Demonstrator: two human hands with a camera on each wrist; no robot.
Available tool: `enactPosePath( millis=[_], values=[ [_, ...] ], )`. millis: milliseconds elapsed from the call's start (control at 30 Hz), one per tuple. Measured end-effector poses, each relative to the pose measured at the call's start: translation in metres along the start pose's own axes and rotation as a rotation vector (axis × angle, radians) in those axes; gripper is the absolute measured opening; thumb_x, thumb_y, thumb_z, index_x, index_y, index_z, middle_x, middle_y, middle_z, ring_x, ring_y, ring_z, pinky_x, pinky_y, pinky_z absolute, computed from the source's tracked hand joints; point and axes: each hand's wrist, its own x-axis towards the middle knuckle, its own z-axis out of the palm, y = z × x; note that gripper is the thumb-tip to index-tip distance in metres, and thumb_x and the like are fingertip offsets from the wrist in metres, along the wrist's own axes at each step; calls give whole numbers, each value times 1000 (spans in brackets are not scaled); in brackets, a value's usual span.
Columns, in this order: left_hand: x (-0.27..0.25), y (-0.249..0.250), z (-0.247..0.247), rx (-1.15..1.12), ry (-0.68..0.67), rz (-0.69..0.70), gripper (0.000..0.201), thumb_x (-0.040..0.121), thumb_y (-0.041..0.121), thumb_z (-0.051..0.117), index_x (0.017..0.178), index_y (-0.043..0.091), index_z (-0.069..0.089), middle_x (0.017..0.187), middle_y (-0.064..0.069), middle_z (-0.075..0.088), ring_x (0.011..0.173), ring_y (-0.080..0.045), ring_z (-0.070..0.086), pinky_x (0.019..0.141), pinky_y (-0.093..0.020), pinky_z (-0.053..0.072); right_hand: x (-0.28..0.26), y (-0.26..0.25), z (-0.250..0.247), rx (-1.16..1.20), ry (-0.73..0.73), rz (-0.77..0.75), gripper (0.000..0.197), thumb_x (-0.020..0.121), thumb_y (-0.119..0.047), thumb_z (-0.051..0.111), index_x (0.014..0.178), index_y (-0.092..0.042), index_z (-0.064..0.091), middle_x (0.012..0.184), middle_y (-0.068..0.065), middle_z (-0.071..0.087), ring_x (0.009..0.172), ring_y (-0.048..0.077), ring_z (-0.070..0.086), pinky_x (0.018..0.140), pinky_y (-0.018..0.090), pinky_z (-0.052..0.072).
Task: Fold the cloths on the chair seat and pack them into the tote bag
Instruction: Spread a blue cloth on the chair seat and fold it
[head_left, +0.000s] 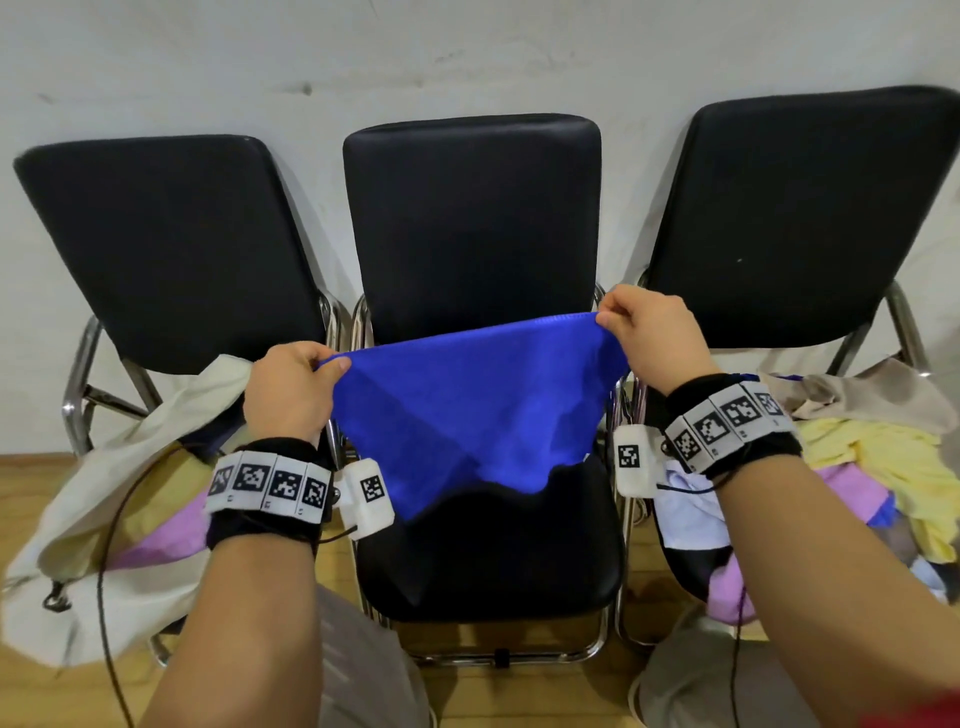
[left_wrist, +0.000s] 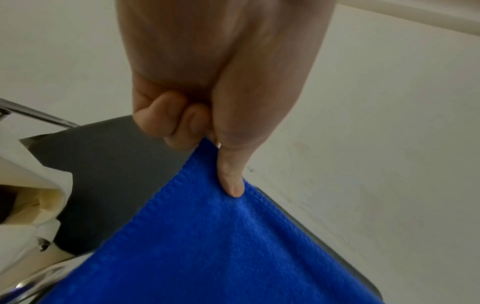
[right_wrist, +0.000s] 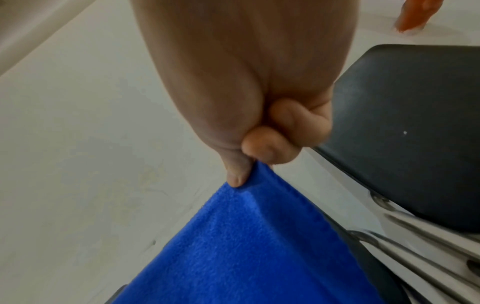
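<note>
A blue cloth (head_left: 467, 410) hangs stretched between my two hands above the black seat of the middle chair (head_left: 493, 551). My left hand (head_left: 291, 389) pinches its left corner; thumb and curled fingers clamp the blue cloth (left_wrist: 207, 236) in the left wrist view. My right hand (head_left: 649, 332) pinches the right corner, a little higher, and the cloth (right_wrist: 246, 246) drapes down from the thumb in the right wrist view. The cloth's lower edge sags onto the seat. A cream tote bag (head_left: 104, 499) lies open on the left chair with lilac and yellow cloth inside.
Three black chairs with chrome frames stand against a white wall. The right chair carries a pile of cloths (head_left: 878, 467) in yellow, lilac, white and beige. A wooden floor (head_left: 31, 696) lies below. Cables run from both wrist bands.
</note>
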Motion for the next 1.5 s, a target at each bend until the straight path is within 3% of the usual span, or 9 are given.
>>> enactPosePath(
  millis=[167, 267, 367, 533, 700, 1000, 1167, 1333, 1500],
  values=[
    [26, 3, 17, -94, -21, -50, 14, 94, 28, 64, 87, 20, 73, 80, -8, 71, 76, -28, 68, 78, -42, 56, 28, -2, 16, 251, -104, 152, 15, 102, -21, 50, 92, -15, 59, 83, 3, 62, 49, 22, 67, 51, 29, 49],
    [38, 12, 28, -332, -31, -137, 17, 96, 20, 63, 79, 21, 66, 79, -12, 70, 63, -23, 72, 69, -47, 61, 42, -4, 22, 469, -71, 226, 15, 102, -17, 49, 89, -15, 57, 84, 6, 58, 56, 32, 70, 44, 31, 50],
    [52, 15, 35, -445, -7, -120, 16, 93, 19, 65, 78, 23, 68, 76, -9, 69, 76, -29, 73, 73, -49, 61, 56, -5, 27, 588, 28, 224, 20, 102, -15, 48, 85, -20, 56, 82, 3, 61, 73, 33, 73, 58, 38, 60],
    [59, 16, 34, -379, 73, 42, 15, 91, 20, 66, 98, 10, 76, 82, -2, 67, 82, -20, 64, 86, -36, 54, 62, 3, 29, 562, 153, 111, 25, 99, -12, 52, 79, -28, 57, 86, 1, 66, 82, 15, 68, 77, 30, 58],
    [42, 3, 37, -332, 36, 79, 16, 91, 18, 67, 99, 9, 77, 83, -3, 68, 84, -23, 65, 86, -39, 55, 38, 21, 39, 467, 96, 100, 18, 96, -17, 55, 82, -28, 60, 85, 2, 66, 87, 27, 67, 82, 43, 57],
    [-30, -51, 54, 42, -487, -17, 11, 93, 21, 68, 89, 14, 75, 73, -2, 64, 78, -22, 62, 76, -30, 46, -60, 63, 69, 261, -330, 166, 16, 97, -10, 56, 82, -13, 59, 71, -1, 63, 59, 6, 58, 59, 17, 45],
    [-75, -74, 67, 83, -761, -203, 7, 91, 19, 71, 91, 12, 70, 86, -16, 73, 75, -27, 69, 73, -33, 57, -109, 81, 80, 207, -602, 243, 16, 98, -11, 55, 83, -14, 59, 84, 11, 69, 76, 24, 72, 72, 36, 59],
    [-108, -91, 71, 96, -899, -287, 18, 93, 17, 69, 108, 6, 70, 97, -9, 70, 84, -26, 72, 77, -34, 59, -143, 87, 82, 191, -771, 313, 18, 100, -11, 56, 83, -14, 56, 79, 9, 63, 85, 34, 73, 57, 29, 56],
    [-125, -100, 74, 105, -953, -332, 23, 95, 16, 67, 115, 5, 67, 105, -14, 68, 94, -32, 71, 91, -44, 58, -156, 95, 83, 218, -871, 348, 12, 98, -11, 60, 86, -12, 60, 85, 10, 60, 80, 34, 74, 86, 49, 59]
  ],
)
